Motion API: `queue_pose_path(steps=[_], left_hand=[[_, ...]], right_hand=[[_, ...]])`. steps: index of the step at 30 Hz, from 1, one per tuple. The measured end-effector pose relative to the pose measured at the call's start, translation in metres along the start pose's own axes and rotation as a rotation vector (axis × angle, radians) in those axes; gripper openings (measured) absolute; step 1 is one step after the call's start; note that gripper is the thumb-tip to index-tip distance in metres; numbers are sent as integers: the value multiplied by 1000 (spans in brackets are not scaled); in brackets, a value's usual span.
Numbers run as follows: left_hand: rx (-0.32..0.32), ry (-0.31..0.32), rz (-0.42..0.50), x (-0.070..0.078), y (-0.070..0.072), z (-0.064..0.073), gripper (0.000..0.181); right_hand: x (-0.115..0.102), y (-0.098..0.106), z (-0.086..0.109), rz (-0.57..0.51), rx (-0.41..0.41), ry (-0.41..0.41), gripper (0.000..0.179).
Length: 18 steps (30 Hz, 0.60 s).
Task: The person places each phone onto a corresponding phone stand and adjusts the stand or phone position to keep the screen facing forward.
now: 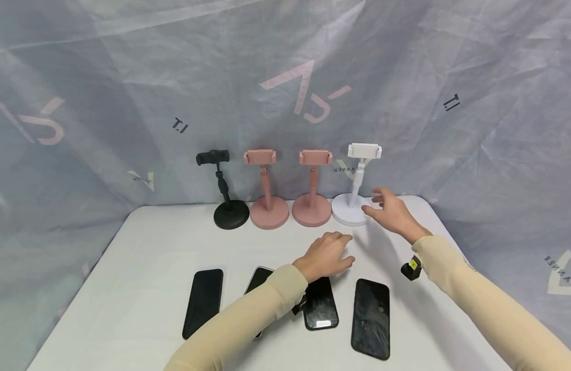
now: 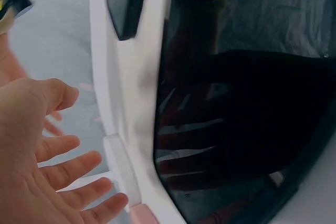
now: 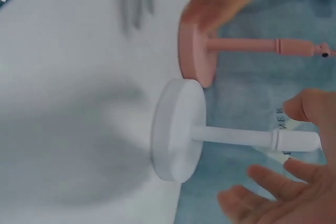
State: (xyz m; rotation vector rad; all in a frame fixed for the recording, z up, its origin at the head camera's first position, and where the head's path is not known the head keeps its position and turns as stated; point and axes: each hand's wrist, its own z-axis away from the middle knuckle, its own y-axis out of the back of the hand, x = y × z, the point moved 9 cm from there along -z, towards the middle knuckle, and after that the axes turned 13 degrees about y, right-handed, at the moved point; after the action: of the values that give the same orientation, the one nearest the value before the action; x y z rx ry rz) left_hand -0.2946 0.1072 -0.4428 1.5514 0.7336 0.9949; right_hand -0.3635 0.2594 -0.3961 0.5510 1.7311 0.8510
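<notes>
Head view: grey cloth at the far side, white table before it.
White stand: far right, last in the row, within my reach.
Neighbours: leftward from it, right pink stand, left pink stand, black stand.
Right hand: fingers spread, slightly bent, nothing held; whether I touch the stand, I cannot tell.
Left hand: over the third phone from the left; fingers spread, nothing held.
Near right: rightmost phone, flat; I should keep both wrists high above it.
White stem: probably my best grip, wrapped low and squarely.
White clamp: better not pulled, as it might tip the base.
</notes>
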Motion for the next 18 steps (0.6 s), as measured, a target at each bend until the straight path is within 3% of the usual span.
queue_pose_path(steps=[7,18], left_hand=[[9,15,-76,-1,-18,-20,51],[-78,56,-171,-1,-31,-46,62]], right_hand=[[-4,5,-23,-36,33,-10,71],[-4,1,-48,-55,65,-9,84]])
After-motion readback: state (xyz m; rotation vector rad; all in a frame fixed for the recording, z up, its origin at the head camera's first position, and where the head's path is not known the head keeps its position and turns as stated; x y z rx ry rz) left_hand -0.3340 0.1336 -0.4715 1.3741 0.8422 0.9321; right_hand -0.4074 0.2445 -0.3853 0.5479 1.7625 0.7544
